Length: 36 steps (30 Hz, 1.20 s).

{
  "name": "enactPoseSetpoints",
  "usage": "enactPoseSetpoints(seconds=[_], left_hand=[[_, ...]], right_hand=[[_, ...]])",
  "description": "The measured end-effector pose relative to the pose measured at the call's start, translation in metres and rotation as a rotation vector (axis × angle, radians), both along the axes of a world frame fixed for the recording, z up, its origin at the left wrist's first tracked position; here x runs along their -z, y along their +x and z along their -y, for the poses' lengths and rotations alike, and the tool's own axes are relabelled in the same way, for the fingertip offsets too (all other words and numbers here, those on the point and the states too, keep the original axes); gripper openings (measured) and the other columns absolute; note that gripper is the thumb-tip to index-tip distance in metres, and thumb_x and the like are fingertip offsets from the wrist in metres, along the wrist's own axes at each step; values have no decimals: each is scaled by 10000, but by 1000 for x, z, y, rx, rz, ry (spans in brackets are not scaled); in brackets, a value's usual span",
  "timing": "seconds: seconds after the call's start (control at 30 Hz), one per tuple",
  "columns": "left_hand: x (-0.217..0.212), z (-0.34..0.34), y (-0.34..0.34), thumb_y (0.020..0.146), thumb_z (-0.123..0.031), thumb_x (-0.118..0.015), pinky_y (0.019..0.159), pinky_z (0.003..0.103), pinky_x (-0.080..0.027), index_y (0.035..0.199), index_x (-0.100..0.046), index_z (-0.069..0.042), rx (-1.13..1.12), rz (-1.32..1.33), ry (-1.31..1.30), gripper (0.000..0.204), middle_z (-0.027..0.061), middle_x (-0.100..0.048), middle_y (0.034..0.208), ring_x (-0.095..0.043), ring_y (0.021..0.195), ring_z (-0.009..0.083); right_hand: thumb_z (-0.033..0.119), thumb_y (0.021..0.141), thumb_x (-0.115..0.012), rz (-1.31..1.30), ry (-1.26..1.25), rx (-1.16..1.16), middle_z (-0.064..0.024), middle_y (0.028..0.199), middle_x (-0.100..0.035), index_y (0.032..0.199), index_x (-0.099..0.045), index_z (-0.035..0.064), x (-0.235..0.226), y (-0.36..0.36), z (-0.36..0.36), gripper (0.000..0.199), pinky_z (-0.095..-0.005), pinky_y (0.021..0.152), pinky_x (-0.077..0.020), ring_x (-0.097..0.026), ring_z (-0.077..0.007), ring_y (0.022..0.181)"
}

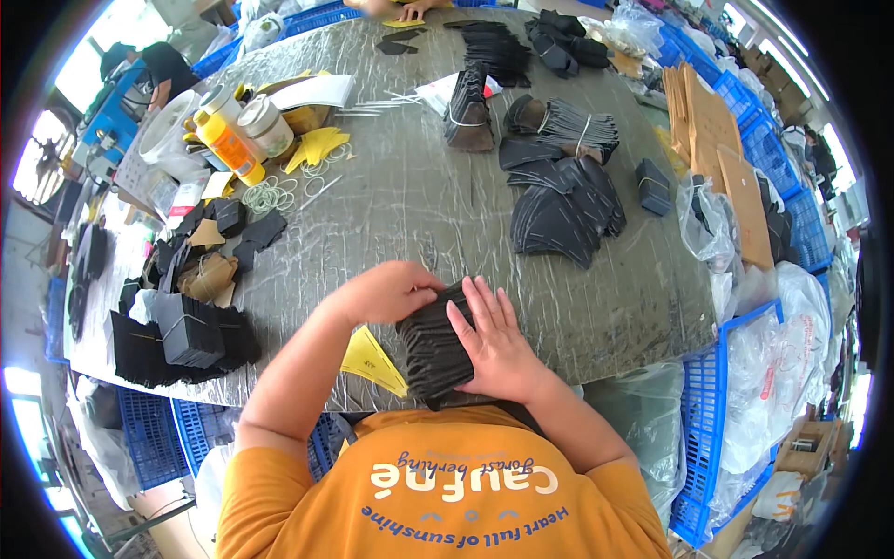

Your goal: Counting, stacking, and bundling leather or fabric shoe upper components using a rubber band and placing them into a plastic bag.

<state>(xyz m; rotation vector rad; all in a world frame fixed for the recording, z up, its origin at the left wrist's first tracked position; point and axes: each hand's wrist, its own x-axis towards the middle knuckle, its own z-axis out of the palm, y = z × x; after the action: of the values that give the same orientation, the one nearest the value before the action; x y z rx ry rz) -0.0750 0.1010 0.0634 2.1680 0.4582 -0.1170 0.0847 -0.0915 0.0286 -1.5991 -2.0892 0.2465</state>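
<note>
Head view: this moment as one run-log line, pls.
left hand: fingers at far-left corner of black stack | right hand: fingers spread, on stack's right side | nearby: yellow piece, left of stack

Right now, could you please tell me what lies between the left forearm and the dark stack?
In the head view, a yellow triangular piece lies between the left forearm and the dark stack.
</note>
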Motion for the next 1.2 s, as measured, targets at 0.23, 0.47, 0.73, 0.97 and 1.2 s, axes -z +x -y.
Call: enactPoseSetpoints(seconds=[0.23,0.47,0.73,0.97,1.2], left_hand=[[57,32,-54,960,-102,-556,986,320,-457,1185,-658,44,-468,434,-936,287,95,-671,1173,-601,1100,168],[53,33,-54,889,16,-630,814,248,-508,1042,-694,20,-704,265,-581,165,53,-714,960,-636,873,91],[4,41,-58,871,113,-556,842,324,-495,887,-601,-57,-834,1032,-131,177,106,-696,975,-627,923,156],[22,96,-91,699,-167,-691,1081,511,-328,826,-682,-161,100,709,783,127,-42,-712,1106,-562,1163,224],[66,104,-90,716,-234,-626,1065,471,-301,909,-739,-193,-5,427,1143,226,-39,-635,1222,-486,1201,179]], right_hand=[[403,561,-896,1,-235,-187,-269,1566,-150,1536,-195,57,-3,9,-19,1249,-618,1179,-95,-164,-423,1469],[370,557,-886,-97,-149,-211,-254,1522,-242,1527,-248,75,2,5,-15,1198,-592,1177,-169,-245,-421,1439],[302,495,-908,-56,-135,-82,-215,1380,-362,1513,-268,82,4,0,-40,1223,-631,1150,-180,-352,-392,1353],[407,545,-895,-31,-68,-10,-201,1388,-339,1538,-195,124,12,0,-65,1248,-637,1153,-154,-350,-381,1352],[445,514,-920,-49,-540,-229,-287,1573,-120,1568,-49,159,-14,30,-75,1397,-639,1165,-92,-150,-430,1470]])
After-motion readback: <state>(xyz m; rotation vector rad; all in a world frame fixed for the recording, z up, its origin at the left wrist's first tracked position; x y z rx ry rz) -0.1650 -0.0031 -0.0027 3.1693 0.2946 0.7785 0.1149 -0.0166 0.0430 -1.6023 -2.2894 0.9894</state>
